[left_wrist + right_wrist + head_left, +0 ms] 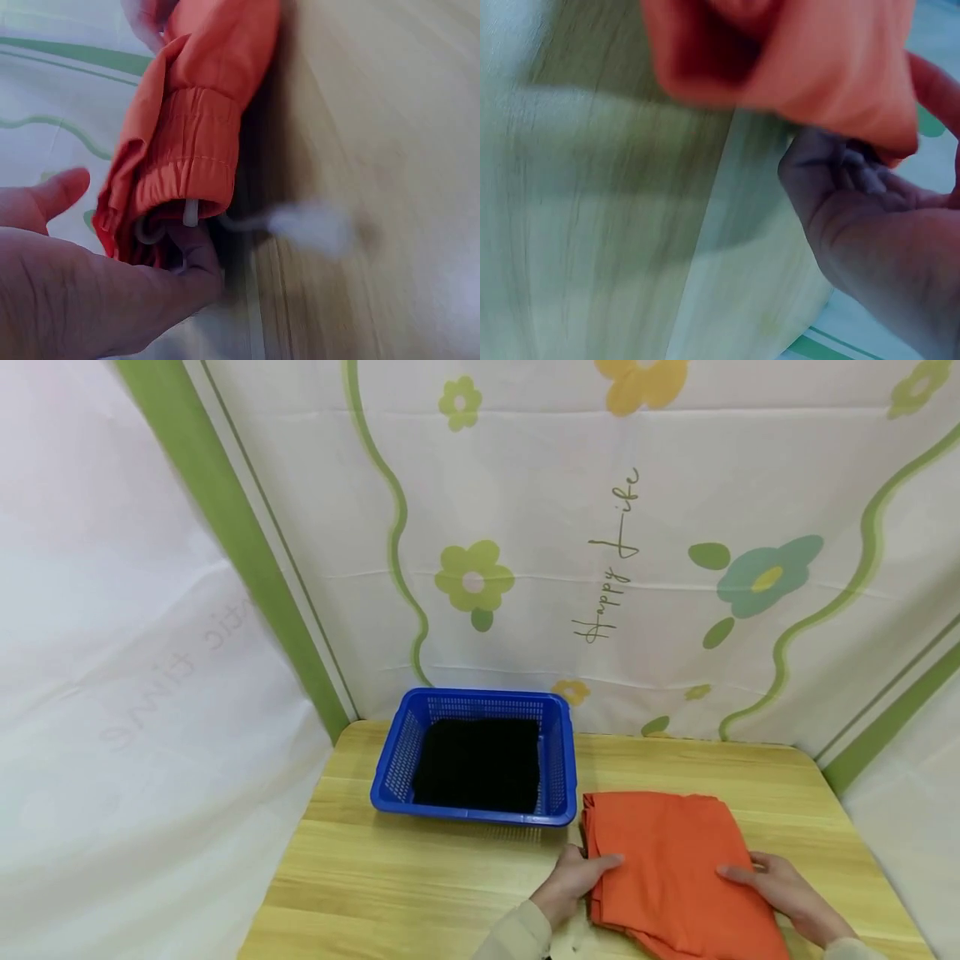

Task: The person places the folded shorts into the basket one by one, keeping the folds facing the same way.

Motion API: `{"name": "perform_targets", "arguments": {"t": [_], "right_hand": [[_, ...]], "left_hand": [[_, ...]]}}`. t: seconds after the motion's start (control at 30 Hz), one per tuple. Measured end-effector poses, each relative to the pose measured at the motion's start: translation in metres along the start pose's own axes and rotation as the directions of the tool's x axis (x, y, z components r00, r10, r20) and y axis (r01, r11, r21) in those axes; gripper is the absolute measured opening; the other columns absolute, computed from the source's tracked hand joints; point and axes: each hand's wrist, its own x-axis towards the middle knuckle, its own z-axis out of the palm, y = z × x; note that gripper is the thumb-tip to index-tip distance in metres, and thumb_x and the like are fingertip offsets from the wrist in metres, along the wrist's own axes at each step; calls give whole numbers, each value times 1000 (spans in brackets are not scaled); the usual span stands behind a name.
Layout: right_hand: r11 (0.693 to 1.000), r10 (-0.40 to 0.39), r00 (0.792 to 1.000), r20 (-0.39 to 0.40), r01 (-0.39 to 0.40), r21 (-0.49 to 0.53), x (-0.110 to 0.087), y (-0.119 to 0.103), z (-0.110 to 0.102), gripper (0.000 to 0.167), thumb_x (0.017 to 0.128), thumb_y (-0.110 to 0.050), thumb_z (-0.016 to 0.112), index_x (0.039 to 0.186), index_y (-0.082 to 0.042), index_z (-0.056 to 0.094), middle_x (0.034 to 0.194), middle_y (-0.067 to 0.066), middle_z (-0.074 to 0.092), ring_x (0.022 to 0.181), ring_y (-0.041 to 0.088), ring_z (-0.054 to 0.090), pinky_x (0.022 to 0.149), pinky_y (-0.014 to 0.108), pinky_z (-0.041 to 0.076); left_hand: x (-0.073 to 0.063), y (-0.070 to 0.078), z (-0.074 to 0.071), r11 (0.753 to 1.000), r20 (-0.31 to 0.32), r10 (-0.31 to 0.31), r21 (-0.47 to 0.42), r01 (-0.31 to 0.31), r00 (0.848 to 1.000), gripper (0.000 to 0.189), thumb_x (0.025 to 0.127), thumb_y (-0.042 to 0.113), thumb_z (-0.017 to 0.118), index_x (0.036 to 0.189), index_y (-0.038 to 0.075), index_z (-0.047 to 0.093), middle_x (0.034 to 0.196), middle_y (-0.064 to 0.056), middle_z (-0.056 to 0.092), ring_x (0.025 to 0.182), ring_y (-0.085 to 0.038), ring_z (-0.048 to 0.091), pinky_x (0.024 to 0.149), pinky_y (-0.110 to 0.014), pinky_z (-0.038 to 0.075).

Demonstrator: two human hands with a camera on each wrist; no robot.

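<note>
A folded orange garment (667, 868) is held between both hands at the right of the table in the head view. My left hand (567, 883) grips its left edge, thumb on top and fingers underneath. The left wrist view shows a gathered elastic edge (187, 150) there, with a whitish cord (304, 227) hanging out, blurred at its end. On the opposite side, my right hand (787, 893) holds the right edge, thumb on the upper face. In the right wrist view, its fingers (817, 165) curl beneath the cloth, which hangs above the wooden tabletop.
A blue plastic basket (472, 814) stands at the back left of the wooden table (390, 877), with folded black cloth (476, 766) inside. Its right side is close to the garment's far left corner. Behind the table hangs a white flower-printed curtain (540, 485).
</note>
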Motion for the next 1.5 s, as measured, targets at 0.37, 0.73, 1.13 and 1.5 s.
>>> {"name": "perform_targets", "arguments": {"t": [0.37, 0.73, 1.13, 1.5], "right_hand": [[991, -131, 989, 74, 129, 37, -12, -11, 2, 70, 102, -30, 63, 142, 21, 39, 121, 17, 67, 100, 24, 66, 80, 38, 56], [988, -125, 991, -57, 129, 83, -47, -46, -3, 76, 101, -30, 65, 151, 15, 30, 108, 12, 73, 90, 22, 70, 75, 37, 58], [925, -330, 916, -229, 363, 115, -73, -110, 8, 70, 101, -32, 66, 153, 3, 37, 110, -4, 72, 93, 16, 71, 75, 38, 60], [760, -542, 782, -310, 613, 218, -62, -189, 30, 60, 100, -19, 67, 152, -3, 43, 118, -11, 64, 98, 7, 68, 76, 26, 59]], "left_hand": [[2, 5, 13, 998, 24, 57, 18, -57, 998, 47, 79, 2, 83, 117, -5, 57, 107, -13, 61, 101, -31, 61, 95, -53, 50], [-23, 47, 10, 959, 154, 285, -37, -282, 946, 32, 84, 1, 77, 113, 8, 66, 98, 0, 69, 90, -16, 66, 85, -38, 56], [-53, 119, -47, 856, 292, 487, 27, -516, 823, 38, 94, 15, 74, 128, 10, 59, 99, 1, 70, 83, -11, 69, 75, -28, 57], [-50, 181, -116, 790, 250, 584, 45, -611, 773, 42, 95, 14, 73, 135, 11, 60, 108, -9, 71, 90, -22, 71, 79, -37, 58]]}}
